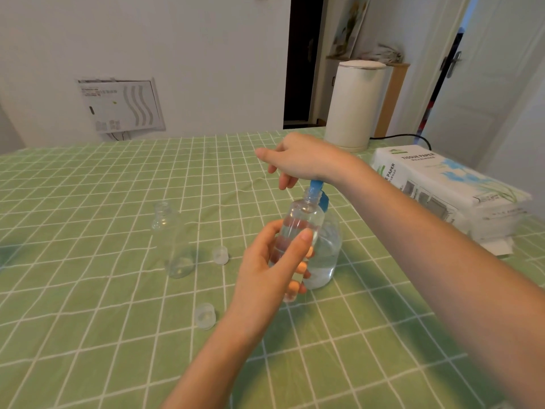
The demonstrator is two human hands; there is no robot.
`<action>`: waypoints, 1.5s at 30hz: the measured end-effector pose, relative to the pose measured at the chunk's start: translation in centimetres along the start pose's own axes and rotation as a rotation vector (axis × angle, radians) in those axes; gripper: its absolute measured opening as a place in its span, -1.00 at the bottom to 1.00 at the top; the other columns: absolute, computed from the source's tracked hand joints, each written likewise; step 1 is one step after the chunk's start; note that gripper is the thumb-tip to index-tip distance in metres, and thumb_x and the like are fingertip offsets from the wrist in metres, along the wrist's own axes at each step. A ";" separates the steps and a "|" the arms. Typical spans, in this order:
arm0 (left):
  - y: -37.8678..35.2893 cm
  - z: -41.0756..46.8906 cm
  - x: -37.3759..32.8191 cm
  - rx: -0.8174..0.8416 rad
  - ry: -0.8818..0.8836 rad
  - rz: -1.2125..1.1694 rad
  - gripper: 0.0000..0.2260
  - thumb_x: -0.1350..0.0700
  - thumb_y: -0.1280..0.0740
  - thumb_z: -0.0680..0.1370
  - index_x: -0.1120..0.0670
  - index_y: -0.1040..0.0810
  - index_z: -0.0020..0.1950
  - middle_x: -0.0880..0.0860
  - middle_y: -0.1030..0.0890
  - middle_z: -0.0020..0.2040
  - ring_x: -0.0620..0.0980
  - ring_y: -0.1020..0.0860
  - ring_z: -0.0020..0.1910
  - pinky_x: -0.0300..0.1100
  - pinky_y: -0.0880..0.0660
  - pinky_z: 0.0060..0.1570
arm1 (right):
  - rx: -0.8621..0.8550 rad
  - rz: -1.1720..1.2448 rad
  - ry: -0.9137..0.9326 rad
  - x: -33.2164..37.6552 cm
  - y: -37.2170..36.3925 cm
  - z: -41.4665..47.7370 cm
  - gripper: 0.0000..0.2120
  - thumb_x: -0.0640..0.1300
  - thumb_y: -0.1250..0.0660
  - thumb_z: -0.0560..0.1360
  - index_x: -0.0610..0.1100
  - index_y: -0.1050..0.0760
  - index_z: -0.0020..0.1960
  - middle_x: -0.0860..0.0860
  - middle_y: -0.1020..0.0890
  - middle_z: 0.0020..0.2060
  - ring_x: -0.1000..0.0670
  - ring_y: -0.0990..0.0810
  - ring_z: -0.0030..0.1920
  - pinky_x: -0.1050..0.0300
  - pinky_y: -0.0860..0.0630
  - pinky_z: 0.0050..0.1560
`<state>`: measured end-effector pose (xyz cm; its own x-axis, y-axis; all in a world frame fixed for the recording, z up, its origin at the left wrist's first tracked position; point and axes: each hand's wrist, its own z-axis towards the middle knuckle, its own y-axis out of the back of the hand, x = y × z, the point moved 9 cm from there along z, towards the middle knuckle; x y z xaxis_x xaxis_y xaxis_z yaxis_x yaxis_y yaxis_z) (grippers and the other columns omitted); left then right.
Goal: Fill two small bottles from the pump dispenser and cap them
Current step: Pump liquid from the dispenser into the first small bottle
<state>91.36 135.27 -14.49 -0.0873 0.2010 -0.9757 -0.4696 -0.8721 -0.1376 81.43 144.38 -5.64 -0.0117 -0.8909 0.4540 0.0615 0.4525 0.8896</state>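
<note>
My left hand grips a small clear bottle and holds it tilted, its open neck under the blue spout of the pump dispenser. The dispenser is a clear bottle with liquid in it, standing right behind the small bottle. My right hand rests on top of the blue pump head, palm down, fingers relaxed. A second small clear bottle stands uncapped on the table to the left. Two translucent caps lie loose: one cap beside the standing bottle, the other cap nearer to me.
A green checked cloth covers the table. At the back right stands a white kettle with a black cord. A white pack of tissue paper lies along the right edge.
</note>
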 end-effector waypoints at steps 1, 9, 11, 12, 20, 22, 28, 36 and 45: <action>0.0 0.0 0.0 0.002 -0.001 0.000 -0.72 -0.13 -0.33 0.38 -0.07 -0.58 0.04 -0.11 -0.61 -0.27 -0.14 -0.51 -0.34 -0.31 -0.47 -0.42 | 0.005 0.001 0.001 0.0 -0.1 0.0 -0.49 0.19 -0.07 0.59 -0.21 -0.56 0.07 -0.07 -0.69 -0.25 -0.04 -0.67 -0.11 0.11 -0.50 -0.05; 0.1 0.1 0.0 0.001 -0.008 0.002 -0.74 -0.11 -0.34 0.39 -0.07 -0.57 0.03 -0.10 -0.61 -0.27 -0.13 -0.51 -0.34 -0.30 -0.47 -0.42 | 0.067 -0.026 -0.024 -0.1 -1.0 -0.2 -0.46 0.22 -0.05 0.59 -0.20 -0.57 0.07 -0.07 -0.70 -0.22 -0.06 -0.66 -0.07 0.06 -0.48 0.00; 0.0 0.0 0.1 0.004 -0.007 -0.001 -0.73 -0.11 -0.34 0.39 -0.04 -0.57 0.04 -0.09 -0.60 -0.28 -0.13 -0.51 -0.35 -0.31 -0.47 -0.43 | 0.089 -0.022 -0.044 -0.4 -1.5 -0.4 -0.45 0.22 -0.05 0.59 -0.21 -0.57 0.07 -0.08 -0.71 -0.20 -0.07 -0.66 -0.05 0.05 -0.48 0.02; 0.0 -0.1 0.1 0.003 -0.007 0.000 -0.72 -0.11 -0.35 0.40 -0.03 -0.57 0.04 -0.09 -0.60 -0.28 -0.13 -0.50 -0.35 -0.31 -0.48 -0.43 | 0.092 -0.021 -0.051 -0.5 -1.6 -0.4 -0.45 0.22 -0.04 0.59 -0.21 -0.56 0.08 -0.09 -0.71 -0.19 -0.07 -0.66 -0.04 0.05 -0.47 0.02; 0.5 -0.1 -0.1 -0.049 -0.045 0.061 -0.80 -0.13 -0.36 0.37 -0.19 -0.56 -0.03 0.03 -0.61 -0.24 -0.08 -0.54 -0.30 -0.27 -0.52 -0.37 | 0.082 0.037 -0.056 -0.5 -1.2 -0.5 -0.47 0.19 -0.04 0.60 -0.22 -0.56 0.08 -0.11 -0.70 -0.18 -0.08 -0.66 -0.04 0.07 -0.51 0.04; 0.5 -0.1 -0.4 -0.052 -0.072 0.067 -0.82 -0.12 -0.37 0.38 -0.21 -0.55 -0.04 0.01 -0.61 -0.19 -0.07 -0.56 -0.29 -0.30 -0.51 -0.36 | 0.083 0.069 -0.053 -0.3 -0.9 -0.5 -0.48 0.17 -0.05 0.61 -0.22 -0.56 0.08 -0.12 -0.71 -0.18 -0.08 -0.66 -0.04 0.04 -0.51 0.11; 1.1 0.2 -0.6 -0.115 -0.118 0.104 -0.79 -0.12 -0.42 0.37 -0.26 -0.54 -0.02 -0.07 -0.61 -0.16 0.11 -0.61 -0.24 -0.31 -0.49 -0.38 | 0.084 0.185 -0.103 -0.6 -0.7 -0.7 -0.58 0.09 -0.11 0.60 -0.22 -0.57 0.05 -0.11 -0.70 -0.25 -0.10 -0.68 -0.06 0.06 -0.54 0.05; 1.6 0.2 -0.4 -0.156 -0.108 0.116 -0.58 -0.18 -0.41 0.27 -0.21 -0.52 0.11 -0.16 -0.63 -0.15 -0.21 -0.60 -0.22 -0.34 -0.54 -0.26 | 0.121 0.283 -0.168 -1.0 -0.7 -1.3 -0.73 -0.09 -0.16 0.55 -0.21 -0.57 0.05 -0.09 -0.70 -0.26 -0.01 -0.65 -0.32 0.27 -0.49 -0.41; 2.0 0.5 -0.5 -0.162 -0.094 0.182 -0.57 -0.17 -0.38 0.28 -0.18 -0.52 0.14 -0.08 -0.60 -0.02 -0.06 -0.56 0.04 -0.19 -0.51 0.04 | 0.114 0.525 -0.148 -2.4 -0.1 -3.3 -0.79 -0.03 -0.25 0.54 -0.11 -0.61 -0.03 -0.01 -0.71 -0.28 0.00 -0.61 -0.12 -0.03 -0.51 0.12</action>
<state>90.00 133.67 -14.23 -0.2425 0.0679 -0.9678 -0.2923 -0.9563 0.0061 84.75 146.34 -6.97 -0.1490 -0.5333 0.8327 -0.0111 0.8429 0.5379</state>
